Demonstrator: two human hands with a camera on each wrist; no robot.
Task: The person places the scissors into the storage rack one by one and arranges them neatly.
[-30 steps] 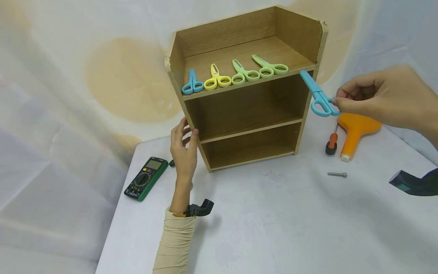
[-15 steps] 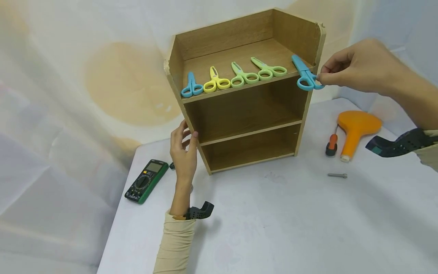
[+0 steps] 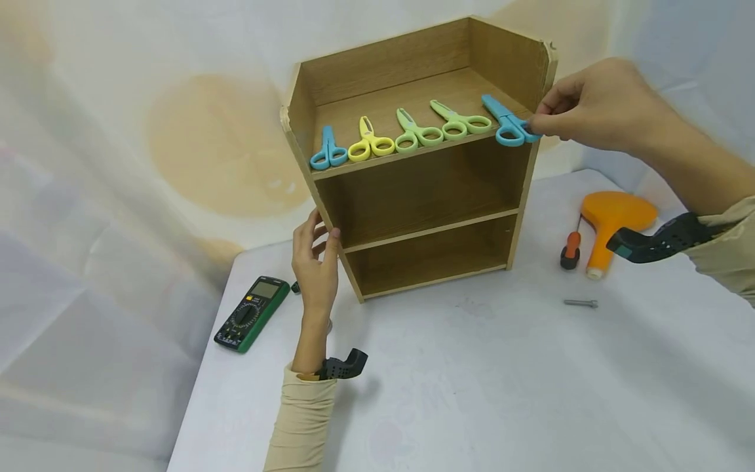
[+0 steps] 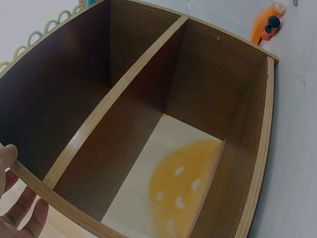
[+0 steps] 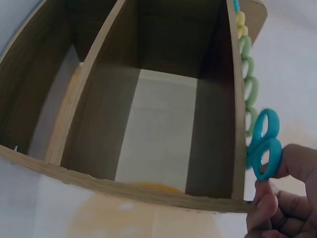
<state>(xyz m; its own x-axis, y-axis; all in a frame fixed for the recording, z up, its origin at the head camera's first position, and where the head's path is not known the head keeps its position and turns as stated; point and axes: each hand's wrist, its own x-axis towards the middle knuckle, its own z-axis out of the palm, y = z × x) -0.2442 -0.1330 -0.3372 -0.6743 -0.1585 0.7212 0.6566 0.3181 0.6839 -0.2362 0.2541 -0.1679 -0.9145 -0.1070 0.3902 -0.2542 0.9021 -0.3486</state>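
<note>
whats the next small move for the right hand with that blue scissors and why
Probably let go and draw back. The right hand pinches the handle of the blue scissors, which already lie on the top shelf at the right end of the row beside the green scissors. The left hand steadies the shelf's side.

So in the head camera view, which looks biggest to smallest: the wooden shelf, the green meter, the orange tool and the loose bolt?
1. Wooden shelf, by far.
2. Green meter and orange tool: they look alike, too close to rank.
3. Loose bolt, smallest.
</note>
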